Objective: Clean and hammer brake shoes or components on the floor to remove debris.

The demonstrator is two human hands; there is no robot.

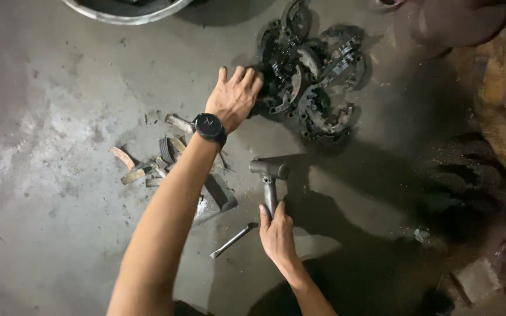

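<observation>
No package, label or sign could be made out anywhere on the grey concrete floor [60, 117]. The left hand [234, 96], with a dark wristwatch [209, 127] worn on its wrist, was stretched out to the pile of brake shoes [314, 76], and its fingers were curled down on the nearest dark curved piece at the pile's left edge; whether that piece was truly gripped could not be told, since the fingertips were hidden by the metal. The right hand [276, 234] was closed round the handle of a hammer [269, 175], whose grey head was laid on the floor just below the pile and whose lower handle was covered by the palm. A thin metal rod [233, 240] was lying just left of the right hand, apart from it. Further left, beside the left forearm, a scatter of worn lining scraps [147, 167] was seen, tan and grey, partly hidden by the arm, with a dark block [221, 193] next to them. At the top edge a curved metal rim [125, 14] was cut off by the frame, so its kind could not be judged. The right side was lost in shadow, where only blurred brown and pinkish shapes were made out.
</observation>
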